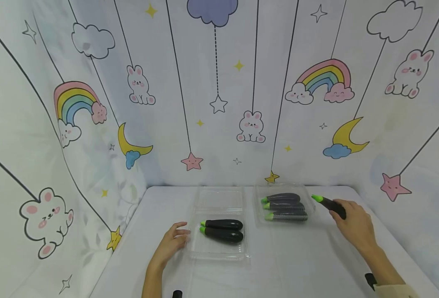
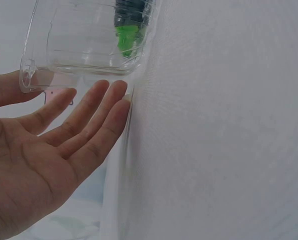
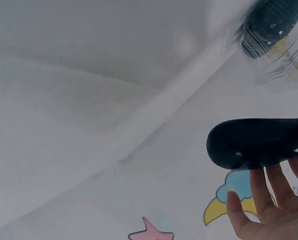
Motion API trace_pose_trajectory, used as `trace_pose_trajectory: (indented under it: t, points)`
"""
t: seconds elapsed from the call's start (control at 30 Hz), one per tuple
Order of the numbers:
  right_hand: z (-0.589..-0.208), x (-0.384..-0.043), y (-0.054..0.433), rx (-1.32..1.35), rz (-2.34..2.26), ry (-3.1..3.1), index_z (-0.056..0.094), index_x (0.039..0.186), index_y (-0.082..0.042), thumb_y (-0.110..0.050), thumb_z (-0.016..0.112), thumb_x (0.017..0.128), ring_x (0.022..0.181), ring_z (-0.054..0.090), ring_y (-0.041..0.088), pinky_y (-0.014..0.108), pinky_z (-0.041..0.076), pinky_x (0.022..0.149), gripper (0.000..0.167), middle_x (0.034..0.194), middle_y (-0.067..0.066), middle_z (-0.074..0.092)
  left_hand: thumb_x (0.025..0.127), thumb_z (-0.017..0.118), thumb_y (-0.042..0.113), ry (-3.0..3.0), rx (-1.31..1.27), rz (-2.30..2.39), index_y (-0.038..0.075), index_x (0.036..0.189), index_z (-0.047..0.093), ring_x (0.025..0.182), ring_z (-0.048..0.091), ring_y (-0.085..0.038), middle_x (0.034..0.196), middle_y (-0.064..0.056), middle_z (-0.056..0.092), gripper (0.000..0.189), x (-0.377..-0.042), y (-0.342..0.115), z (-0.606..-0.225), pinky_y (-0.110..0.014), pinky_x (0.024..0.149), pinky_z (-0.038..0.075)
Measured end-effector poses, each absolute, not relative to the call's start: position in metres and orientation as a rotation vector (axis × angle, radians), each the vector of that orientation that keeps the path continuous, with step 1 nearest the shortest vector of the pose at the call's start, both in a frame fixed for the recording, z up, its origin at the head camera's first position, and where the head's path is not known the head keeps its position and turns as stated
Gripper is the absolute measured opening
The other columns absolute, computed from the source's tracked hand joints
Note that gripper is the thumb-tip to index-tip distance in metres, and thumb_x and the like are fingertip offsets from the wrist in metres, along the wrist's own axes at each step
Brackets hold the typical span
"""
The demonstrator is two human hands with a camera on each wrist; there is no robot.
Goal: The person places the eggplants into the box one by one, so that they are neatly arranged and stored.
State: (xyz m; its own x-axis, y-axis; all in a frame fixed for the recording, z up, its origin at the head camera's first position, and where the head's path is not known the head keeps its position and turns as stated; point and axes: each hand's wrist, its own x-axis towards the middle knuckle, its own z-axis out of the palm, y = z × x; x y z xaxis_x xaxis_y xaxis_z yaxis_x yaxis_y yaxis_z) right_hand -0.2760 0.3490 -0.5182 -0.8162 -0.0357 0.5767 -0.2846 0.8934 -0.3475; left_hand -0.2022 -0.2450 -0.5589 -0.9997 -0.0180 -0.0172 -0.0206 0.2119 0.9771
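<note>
My right hand (image 1: 355,223) holds a dark eggplant (image 1: 333,205) with a bright green stem, raised at the right of the far container. In the right wrist view, the eggplant's rounded end (image 3: 239,143) sticks out past the fingers. My left hand (image 1: 172,243) is at the left edge of a clear plastic container (image 1: 219,251), its fingers loosely extended. The left wrist view shows these fingertips (image 2: 120,86) right beside the container's wall, with the thumb partly behind the clear plastic. Two eggplants (image 1: 223,235) lie side by side in that container, green stems to the left.
A second clear container (image 1: 258,217) stands farther back and right, with three eggplants (image 1: 283,206) seen through its plastic. The near container's lid (image 1: 220,198) is folded back. White cloth (image 1: 279,265) covers the table, and a patterned curtain (image 1: 219,136) hangs behind it.
</note>
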Motion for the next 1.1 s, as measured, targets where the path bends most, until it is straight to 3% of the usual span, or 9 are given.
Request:
trace_pose_trajectory:
  t: [1.1]
  points:
    - [-0.51,-0.26,0.304,0.356,0.578,-2.386,0.068,0.126,0.0,-0.012,0.084,0.085,0.106,0.062,0.053,0.072,0.045,0.083,0.045,0.118,0.028,0.067,0.101,0.059,0.005,2.441,-0.043,1.96,-0.002,0.148,0.048,0.111,0.067,-0.039,0.13,-0.029,0.064,0.049,-0.198,-0.244,-0.554,-0.045,0.089,0.058]
